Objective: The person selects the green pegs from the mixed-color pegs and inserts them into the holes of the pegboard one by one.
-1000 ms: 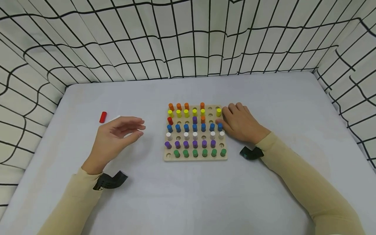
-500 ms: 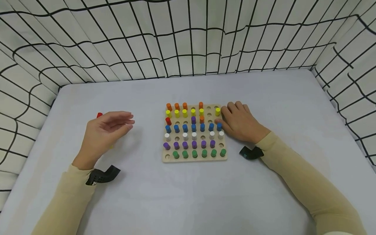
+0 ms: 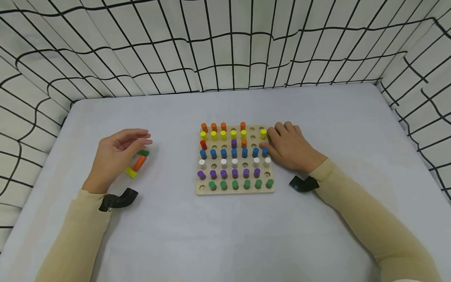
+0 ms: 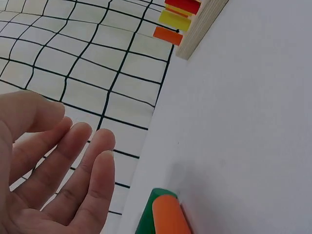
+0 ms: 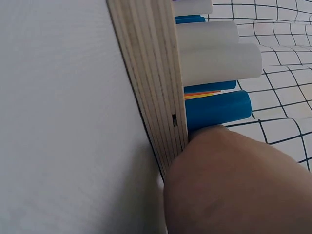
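Observation:
My left hand (image 3: 112, 154) hovers left of the pegboard, its fingers loosely bent and thumb apart, with nothing between them in the left wrist view. Just below its thumb lie a green peg (image 3: 143, 152), an orange peg (image 3: 139, 163) and a yellow peg (image 3: 130, 172); anything behind the hand is hidden. The wooden pegboard (image 3: 234, 192) stands mid-table, carrying rows of coloured pegs with several bare holes. At the board's right edge rests my right hand (image 3: 290, 149), its thumb touching the edge beside the end blue peg (image 5: 219, 109) and its fingers near the back corner.
A white-covered table (image 3: 225, 235) bears everything. Black wire grid (image 3: 232, 51) over white panels stands along its back and both sides. On each wrist is a black camera mount (image 3: 118, 199).
My left hand has moved left and slightly toward the back, uncovering the green, orange and yellow pegs. A red peg seen earlier is now hidden behind it. My right hand stays at the board.

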Available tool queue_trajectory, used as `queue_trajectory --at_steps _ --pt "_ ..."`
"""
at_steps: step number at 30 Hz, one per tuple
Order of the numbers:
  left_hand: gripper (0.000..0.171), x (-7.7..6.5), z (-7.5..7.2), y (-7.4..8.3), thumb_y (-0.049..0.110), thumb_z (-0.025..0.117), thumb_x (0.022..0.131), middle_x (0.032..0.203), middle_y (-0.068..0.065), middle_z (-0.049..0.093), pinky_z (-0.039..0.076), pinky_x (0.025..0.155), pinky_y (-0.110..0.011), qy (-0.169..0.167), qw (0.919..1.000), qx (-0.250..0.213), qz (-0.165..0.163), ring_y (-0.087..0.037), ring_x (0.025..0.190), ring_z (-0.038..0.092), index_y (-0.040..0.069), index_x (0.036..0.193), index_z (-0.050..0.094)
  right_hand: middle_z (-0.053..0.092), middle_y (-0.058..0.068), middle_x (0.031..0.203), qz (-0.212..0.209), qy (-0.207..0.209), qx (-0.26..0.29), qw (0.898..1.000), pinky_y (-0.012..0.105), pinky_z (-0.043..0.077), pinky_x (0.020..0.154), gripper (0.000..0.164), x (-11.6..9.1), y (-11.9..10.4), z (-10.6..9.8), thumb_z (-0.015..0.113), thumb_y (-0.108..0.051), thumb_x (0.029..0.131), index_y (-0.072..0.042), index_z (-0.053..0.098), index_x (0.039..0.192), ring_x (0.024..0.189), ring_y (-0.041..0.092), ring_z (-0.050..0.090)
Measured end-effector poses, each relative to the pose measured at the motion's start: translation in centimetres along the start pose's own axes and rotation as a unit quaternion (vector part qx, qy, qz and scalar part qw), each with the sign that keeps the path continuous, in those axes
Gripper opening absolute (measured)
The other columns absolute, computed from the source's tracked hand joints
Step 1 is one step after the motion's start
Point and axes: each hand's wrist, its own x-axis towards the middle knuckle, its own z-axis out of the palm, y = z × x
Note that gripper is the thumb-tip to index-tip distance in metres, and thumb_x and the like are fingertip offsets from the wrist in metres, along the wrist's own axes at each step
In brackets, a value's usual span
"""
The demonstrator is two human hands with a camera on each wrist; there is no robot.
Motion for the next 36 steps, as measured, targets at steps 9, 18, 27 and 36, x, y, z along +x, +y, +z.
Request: queue_trajectory --at_steps 9,18,27,36 --pt "0.028 0.3 -0.8 -1.5 0.008 0.061 0.103 0.110 0.022 0.073 0.054 0.089 -0.004 0.008 0.9993 0.008 0.037 0.001 0.103 0.072 0.005 0.129 0.069 0.057 0.012 0.104 0.000 -0.001 0.006 1.000 0.049 0.044 0.089 0.041 -0.2 0.2 0.0 0.051 -0.048 0.107 -0.008 0.055 0.116 0.100 0.032 0.048" --pt "0.040 0.4 -0.8 -2.3 -0.006 0.049 0.100 0.109 0.030 0.069 0.051 0.080 -0.003 -0.026 0.9967 0.063 0.043 0.011 0.102 0.068 0.011 0.130 0.069 0.057 0.013 0.105 0.003 -0.003 0.010 1.000 0.050 0.043 0.089 0.042 -0.5 0.2 -0.2 0.050 -0.048 0.107 -0.008 0.055 0.117 0.102 0.033 0.049" --pt "0.041 0.4 -0.9 -2.9 -0.006 0.057 0.097 0.110 0.034 0.064 0.047 0.090 0.003 -0.036 0.9958 0.083 0.015 0.017 0.104 0.062 0.011 0.133 0.068 0.058 0.013 0.105 0.002 -0.005 0.013 1.000 0.050 0.044 0.090 0.043 -0.3 0.1 -0.1 0.050 -0.049 0.107 -0.008 0.055 0.117 0.103 0.033 0.049" --pt "0.059 0.2 -0.8 -2.6 -0.005 0.065 0.095 0.134 -0.018 0.068 0.048 0.086 0.003 -0.052 0.9949 0.086 -0.008 0.021 0.101 0.059 0.016 0.149 0.052 0.058 0.013 0.106 -0.001 -0.004 0.015 1.000 0.049 0.043 0.088 0.042 -0.1 0.1 0.0 0.049 -0.048 0.107 -0.008 0.055 0.117 0.103 0.033 0.049"
